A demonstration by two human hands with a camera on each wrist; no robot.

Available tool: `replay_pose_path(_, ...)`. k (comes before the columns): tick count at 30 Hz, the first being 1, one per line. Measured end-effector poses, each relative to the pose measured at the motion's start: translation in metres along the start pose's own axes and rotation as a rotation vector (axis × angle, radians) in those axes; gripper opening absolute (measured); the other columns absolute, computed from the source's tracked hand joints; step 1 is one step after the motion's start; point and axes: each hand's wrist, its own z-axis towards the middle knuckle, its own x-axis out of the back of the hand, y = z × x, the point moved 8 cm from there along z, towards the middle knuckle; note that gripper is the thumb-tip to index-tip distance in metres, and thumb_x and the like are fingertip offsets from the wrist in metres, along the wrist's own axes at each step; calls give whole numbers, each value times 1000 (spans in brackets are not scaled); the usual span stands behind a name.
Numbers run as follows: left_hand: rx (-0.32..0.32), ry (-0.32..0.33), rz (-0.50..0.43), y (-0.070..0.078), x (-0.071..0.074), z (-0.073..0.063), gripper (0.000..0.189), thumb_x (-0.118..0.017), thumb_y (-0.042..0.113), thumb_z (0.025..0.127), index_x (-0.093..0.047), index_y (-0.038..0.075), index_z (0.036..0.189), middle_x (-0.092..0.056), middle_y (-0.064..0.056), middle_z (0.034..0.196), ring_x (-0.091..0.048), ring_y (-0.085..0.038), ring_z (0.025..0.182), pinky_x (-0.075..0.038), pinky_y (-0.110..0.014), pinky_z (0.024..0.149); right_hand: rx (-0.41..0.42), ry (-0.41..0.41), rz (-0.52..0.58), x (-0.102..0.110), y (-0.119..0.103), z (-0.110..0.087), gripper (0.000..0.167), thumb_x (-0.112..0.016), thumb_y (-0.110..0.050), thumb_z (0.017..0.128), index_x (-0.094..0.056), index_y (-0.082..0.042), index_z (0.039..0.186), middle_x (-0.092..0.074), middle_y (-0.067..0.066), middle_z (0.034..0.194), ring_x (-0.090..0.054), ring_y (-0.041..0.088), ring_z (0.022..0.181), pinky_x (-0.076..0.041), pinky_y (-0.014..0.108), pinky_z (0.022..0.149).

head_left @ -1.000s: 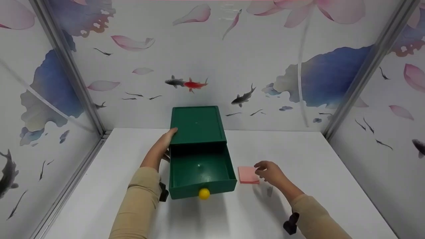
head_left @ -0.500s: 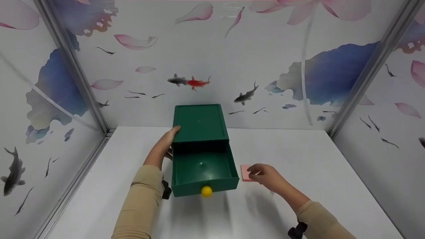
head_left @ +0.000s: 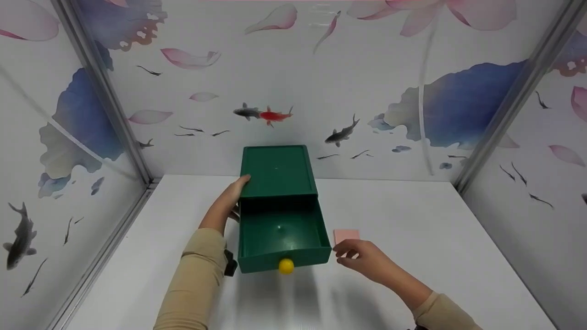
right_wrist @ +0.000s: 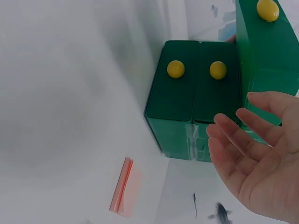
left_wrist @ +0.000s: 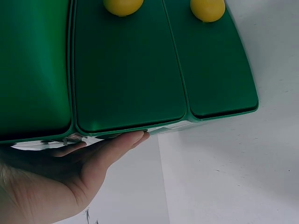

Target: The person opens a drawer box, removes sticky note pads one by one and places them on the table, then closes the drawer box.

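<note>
A green desktop drawer cabinet [head_left: 279, 172] with yellow knobs stands at the back of the table. Its top drawer [head_left: 280, 233] is pulled far out, and the bare drawer floor shows. My left hand [head_left: 233, 195] rests along the cabinet's left side, thumb at the top edge; the left wrist view shows the palm and fingers lying against that side. Just right of the drawer's front corner is my right hand [head_left: 362, 257], fingers loosely bent, holding nothing. Behind those fingertips lies a pink square pad [head_left: 346, 235], like sticky notes, partly covered by the hand.
Two lower drawers, with yellow knobs [right_wrist: 175, 69], are pushed in beneath the extended one. The white table [head_left: 403, 215] meets a back wall [head_left: 206, 156] printed with fish and petals. Side walls with metal corner posts [head_left: 107, 91] close in both sides.
My right hand has moved from over the pink pad left and toward me, to the drawer's front right corner. More of the pad shows now. The left hand keeps its place on the cabinet.
</note>
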Motion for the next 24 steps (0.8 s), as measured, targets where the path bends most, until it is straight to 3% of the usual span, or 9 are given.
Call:
replay_pose_path(6, 0, -2, 3, 0, -2, -1, 86, -32, 65, 94, -23, 3, 154, -35, -32, 141, -50, -51, 114, -50, -57, 84, 9, -1, -41, -6, -14, -2, 15, -68, -21, 93, -69, -14, 106, -66, -5, 98, -61, 15, 89, -52, 37, 76)
replay_pose_path(11, -10, -1, -9, 0, -1, -1, 87, -32, 66, 94, -23, 3, 154, -37, -33, 139, -49, -52, 113, -49, -58, 86, 24, 31, -6, -10, -21, -2, 17, -72, -34, 90, -70, -18, 97, -65, -10, 91, -61, 14, 86, -53, 33, 74)
replay_pose_path(24, -2, -1, -14, -1, -1, -1, 88, -33, 66, 94, -21, 2, 154, -35, -33, 141, -47, -51, 116, -47, -58, 89, 17, 196, 116, -12, -21, -3, 12, -74, -19, 89, -66, -11, 84, -65, -5, 78, -58, 17, 72, -53, 26, 65)
